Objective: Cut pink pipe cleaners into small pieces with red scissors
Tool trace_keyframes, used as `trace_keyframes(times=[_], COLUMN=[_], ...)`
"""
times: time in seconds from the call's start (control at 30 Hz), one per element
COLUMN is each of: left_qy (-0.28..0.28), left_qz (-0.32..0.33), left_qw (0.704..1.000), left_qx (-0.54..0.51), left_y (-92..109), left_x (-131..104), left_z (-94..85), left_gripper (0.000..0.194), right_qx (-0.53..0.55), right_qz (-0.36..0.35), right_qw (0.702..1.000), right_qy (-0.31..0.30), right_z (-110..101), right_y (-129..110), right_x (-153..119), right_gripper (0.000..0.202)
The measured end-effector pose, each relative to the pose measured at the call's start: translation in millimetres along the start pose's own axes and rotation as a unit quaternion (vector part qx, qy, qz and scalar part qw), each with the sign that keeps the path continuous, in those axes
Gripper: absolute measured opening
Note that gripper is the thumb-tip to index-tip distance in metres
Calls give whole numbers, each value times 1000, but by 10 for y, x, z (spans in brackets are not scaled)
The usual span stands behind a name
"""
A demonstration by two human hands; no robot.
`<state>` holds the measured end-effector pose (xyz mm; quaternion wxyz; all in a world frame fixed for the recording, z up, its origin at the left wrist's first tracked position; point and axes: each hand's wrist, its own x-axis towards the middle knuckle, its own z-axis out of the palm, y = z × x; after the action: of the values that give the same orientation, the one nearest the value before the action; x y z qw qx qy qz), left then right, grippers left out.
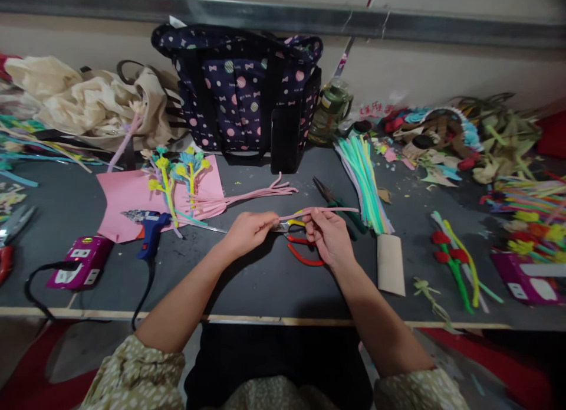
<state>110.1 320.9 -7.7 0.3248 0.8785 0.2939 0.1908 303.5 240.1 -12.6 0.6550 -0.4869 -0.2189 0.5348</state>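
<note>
Pink pipe cleaner (342, 209) in play, dead centre of the frame, strung between two hands just above the table (265, 298)! That dark table runs nearly edge to edge, with a patterned bag (243, 97) standing at top centre. Left of centre lies a pink sheet (119, 192); right of centre, a fat bundle of green and lilac stems (362, 183). Now the hands: left hand (252, 230) and right hand (328, 236), close together with a short gap between. Off to the left, a blue glue gun (152, 232) rests its nozzle on the sheet. Dark pliers (325, 189) lie beyond the right hand, and a red-handled tool (305, 259) sits under it; whether the hand touches that, I can't tell. Down to the fingers: the left's pinch one end, the right's pinch further along, and a free tip pokes out to the right. One strand or two together? Can't tell. The step looks like handling and lining up this stem; the next move, I'd judge, calls for light, steady pinches, and care around the tool below.
</note>
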Motion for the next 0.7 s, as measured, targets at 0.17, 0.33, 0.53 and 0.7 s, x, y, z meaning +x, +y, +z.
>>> trace_keyframes(times=[0.17, 0.33, 0.53, 0.7], left_qy=[-14, -16, -14, -14], left_qz=[8, 13, 6, 9], left_qw=[1000, 1000, 997, 997], left_qx=[-10, 21, 73, 70], left_y=[-31, -105, -182, -185], left_x=[6, 10, 2, 0], left_z=[-21, -97, -138, -137], left_gripper=[26, 23, 26, 27], right_qx=[3, 35, 46, 56], right_qz=[-16, -24, -28, -31], right_qw=[1000, 997, 997, 996], right_qy=[24, 57, 57, 63], right_z=[-18, -105, -199, -214], right_y=[-4, -91, -175, -173], right_x=[4, 32, 71, 82], right_gripper=[21, 21, 22, 19])
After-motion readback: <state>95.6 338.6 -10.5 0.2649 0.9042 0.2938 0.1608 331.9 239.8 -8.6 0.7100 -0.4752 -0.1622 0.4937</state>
